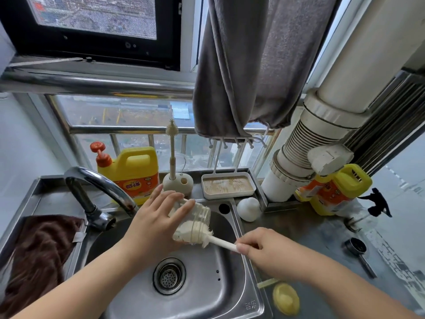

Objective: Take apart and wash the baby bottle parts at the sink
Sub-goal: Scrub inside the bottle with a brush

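My left hand [158, 217] grips a clear baby bottle body [199, 215] over the steel sink [227, 302], with its open mouth pointing right. My right hand [262, 247] pinches the white handle of a bottle brush [218, 241]. The cream sponge head of the brush sits partly inside the bottle's mouth. On the counter at the front right lies a yellow bottle part [285, 298], with a thin pale straw-like piece just above it. A white rounded part [248, 208] rests at the sink's back right corner.
The tap [101, 185] arches over the sink's left side. A brown cloth [39, 254] lies left. Behind stand a yellow detergent jug [133, 171], a small brush in a holder [177, 183] and a drip tray [227, 185]. Right: a second jug [333, 189], pipe, metal scoop [358, 249].
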Motion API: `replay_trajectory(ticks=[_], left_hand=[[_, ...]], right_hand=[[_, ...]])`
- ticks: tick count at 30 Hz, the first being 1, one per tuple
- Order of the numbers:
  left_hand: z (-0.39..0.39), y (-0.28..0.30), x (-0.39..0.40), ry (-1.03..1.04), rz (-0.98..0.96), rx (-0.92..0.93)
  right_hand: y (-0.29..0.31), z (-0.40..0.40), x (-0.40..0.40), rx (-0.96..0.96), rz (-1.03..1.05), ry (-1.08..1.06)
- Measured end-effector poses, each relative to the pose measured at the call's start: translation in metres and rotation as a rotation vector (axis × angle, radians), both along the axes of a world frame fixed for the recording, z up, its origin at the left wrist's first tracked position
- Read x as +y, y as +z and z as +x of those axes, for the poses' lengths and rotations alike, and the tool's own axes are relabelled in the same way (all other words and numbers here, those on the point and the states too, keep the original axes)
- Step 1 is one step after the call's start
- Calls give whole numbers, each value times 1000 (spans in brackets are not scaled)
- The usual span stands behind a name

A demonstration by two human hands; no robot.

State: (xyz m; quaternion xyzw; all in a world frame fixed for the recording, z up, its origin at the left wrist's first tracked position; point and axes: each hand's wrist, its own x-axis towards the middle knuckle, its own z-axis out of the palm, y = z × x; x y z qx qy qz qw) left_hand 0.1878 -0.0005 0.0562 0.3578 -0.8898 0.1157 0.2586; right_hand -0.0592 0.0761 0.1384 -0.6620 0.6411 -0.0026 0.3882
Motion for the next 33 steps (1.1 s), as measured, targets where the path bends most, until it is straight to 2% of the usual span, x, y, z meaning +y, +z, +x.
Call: replay_trajectory(ticks=[3, 5, 7, 10, 12, 14, 15, 16, 20, 23, 25, 26, 27, 32, 33], left_hand=[[3, 3, 2, -5, -19, -3], [4, 4, 4, -10, -17, -14], [3, 3, 5, -20, 5, -28], [0, 0, 6, -5, 69, -15], [-1, 2, 5, 16, 78, -8], [-3, 8, 4, 40, 54, -11], [-3, 11, 4, 58, 37, -10], [-3, 13, 3, 80, 22, -12], [-5, 14, 7, 88, -33, -77], [-1, 13, 10, 70, -51, -75], [-1, 11, 13, 61, -70, -79], [-1, 10, 14, 61, -72, -82], [-2, 9, 16, 66, -64, -74], [-3, 12, 20, 79, 86, -27], [-2, 14, 20, 81, 106, -35]], right_hand=[[10, -4, -2, -307, 343, -165], [10, -5, -2, -256, 342, -140], [6, -2, -6, 17, 112, -18], [-2, -1, -12, 537, -507, 169], [-2, 0, -11, 609, -692, 222], [-1, 2, -12, 594, -707, 240], [1, 4, -11, 546, -615, 192], [1, 4, -8, 414, -473, 141], [5, -2, -6, 39, -81, 98], [13, -6, -4, -338, 352, -126], [13, -7, 2, -429, 462, -195], [10, -6, 4, -367, 432, -184], [6, -5, 5, -232, 314, -142], [-3, -7, -1, 497, -544, 190], [-4, -8, 0, 546, -639, 223]])
